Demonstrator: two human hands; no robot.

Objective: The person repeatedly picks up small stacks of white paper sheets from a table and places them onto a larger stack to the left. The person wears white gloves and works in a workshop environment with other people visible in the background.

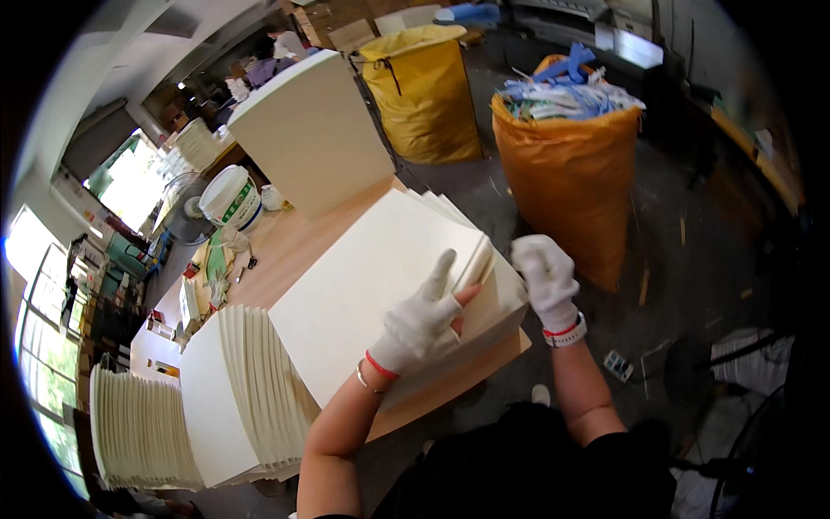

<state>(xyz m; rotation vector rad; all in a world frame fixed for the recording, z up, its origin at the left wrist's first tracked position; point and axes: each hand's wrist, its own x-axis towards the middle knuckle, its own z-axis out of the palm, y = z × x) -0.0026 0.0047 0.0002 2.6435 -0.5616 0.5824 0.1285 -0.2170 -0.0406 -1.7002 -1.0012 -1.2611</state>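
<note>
My left hand (418,327), in a white glove with bare fingertips showing, rests on a stack of large cream-white boards (372,259). Its index finger stretches across the top board, and the thumb lies apart by the board's right edge. Just past the stack's right corner is my right hand (545,272), also in a white glove. Its fingers are curled closed, and what they hold, if anything, is hidden. Several board edges fan out slightly between the two hands.
Fanned stacks of white boards (259,381) stand left on the wooden table (290,246). A large white block (311,130) stands upright at its far end, near a white bucket (232,199). Beyond are a yellow bag (424,95) and an orange sack (566,164) of scraps.
</note>
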